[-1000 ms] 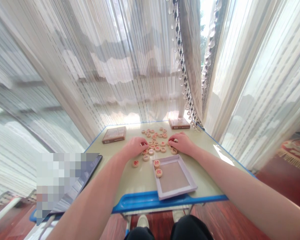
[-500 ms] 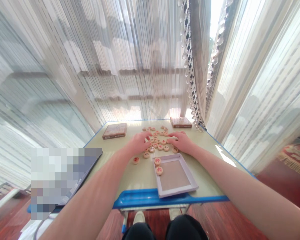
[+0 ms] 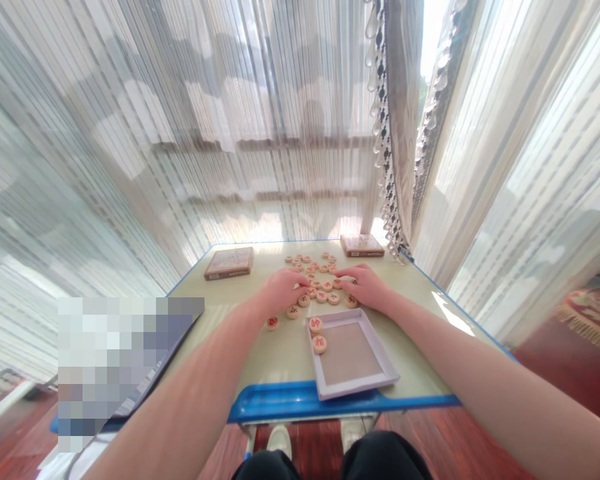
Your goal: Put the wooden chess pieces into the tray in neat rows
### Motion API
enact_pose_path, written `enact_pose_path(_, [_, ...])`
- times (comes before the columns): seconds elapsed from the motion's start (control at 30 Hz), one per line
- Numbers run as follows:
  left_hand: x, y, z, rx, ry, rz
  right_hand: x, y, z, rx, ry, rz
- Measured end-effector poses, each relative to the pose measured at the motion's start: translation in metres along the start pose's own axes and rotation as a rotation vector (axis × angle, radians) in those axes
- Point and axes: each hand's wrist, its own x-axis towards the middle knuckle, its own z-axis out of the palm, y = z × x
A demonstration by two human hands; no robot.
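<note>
Chess pieces [image 3: 321,297] are scattered on the table [image 3: 275,353] between the curled left hand [image 3: 283,287] and right hand [image 3: 363,283]; whether any is pinched cannot be told. Probably light and hard, they are best gripped by their rims.

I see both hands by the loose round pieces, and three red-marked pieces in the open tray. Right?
Not quite: the head view shows two red-marked pieces in the open tray, not three. The left hand and right hand are indeed by the loose round pieces.
</note>
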Motion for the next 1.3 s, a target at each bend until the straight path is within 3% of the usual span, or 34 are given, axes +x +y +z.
enact_pose_path(0.17, [0.001, -0.006, 0.002, -0.007, 0.052, -0.078, 0.000, 0.001, 0.000, -0.007, -0.012, -0.085])
enact_pose_path(0.3, [-0.002, -0.005, 0.000, -0.003, 0.085, -0.034, -0.001, 0.001, 0.000, -0.014, -0.002, -0.104])
enact_pose_path(0.6, [-0.001, 0.001, 0.001, 0.013, 0.009, 0.033, -0.001, 0.002, 0.000, -0.026, -0.008, -0.106])
enact_pose_path(0.7, [0.000, -0.006, 0.000, 0.006, 0.064, -0.028, -0.002, 0.001, 0.000, -0.014, 0.004, -0.113])
enact_pose_path(0.83, [0.001, -0.021, -0.008, 0.099, 0.107, -0.164, -0.004, -0.001, 0.000, -0.014, -0.051, -0.227])
enact_pose_path(0.93, [-0.003, -0.022, -0.020, 0.121, 0.027, -0.228, -0.004, 0.000, -0.001, -0.039, -0.074, -0.224])
enact_pose_path(1.03, [-0.013, -0.012, -0.037, 0.126, -0.129, -0.306, -0.002, 0.003, -0.002, -0.025, -0.055, -0.191])
enact_pose_path(1.17, [-0.029, -0.002, -0.053, 0.124, -0.517, -0.432, 0.000, 0.007, 0.000, -0.024, -0.010, -0.150])
enact_pose_path(1.3, [-0.033, -0.008, -0.054, 0.051, -0.595, -0.417, 0.001, 0.007, 0.001, -0.007, -0.018, -0.087])
